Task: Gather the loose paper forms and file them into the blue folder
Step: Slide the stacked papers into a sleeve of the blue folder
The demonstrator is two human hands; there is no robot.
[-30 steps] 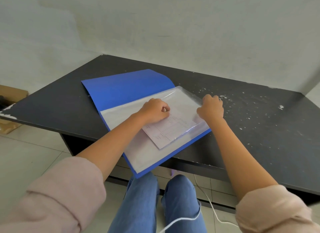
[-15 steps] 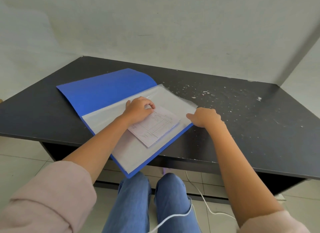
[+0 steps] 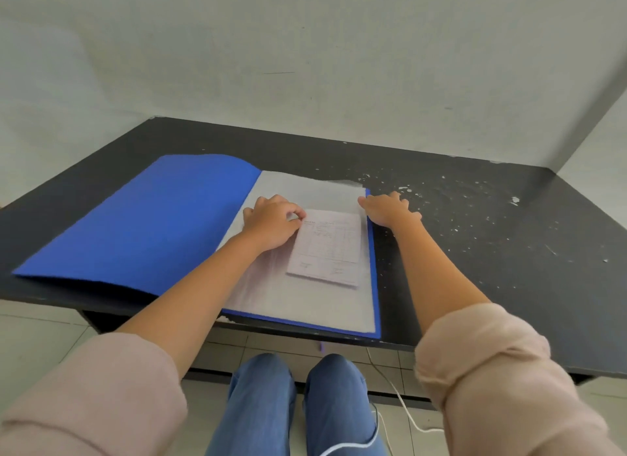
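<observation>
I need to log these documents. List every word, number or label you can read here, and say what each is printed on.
Nothing can be read.
Paper form in the clear sleeve: a printed table with header lines and two small marks near the bottom, all too small and blurred to read.
Blue folder: no label or writing on its open cover.
Black table: only white paint flecks, no text.

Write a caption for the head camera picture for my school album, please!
Left hand pinching a paper form on the open blue folder; right hand steadying its edge.
</observation>
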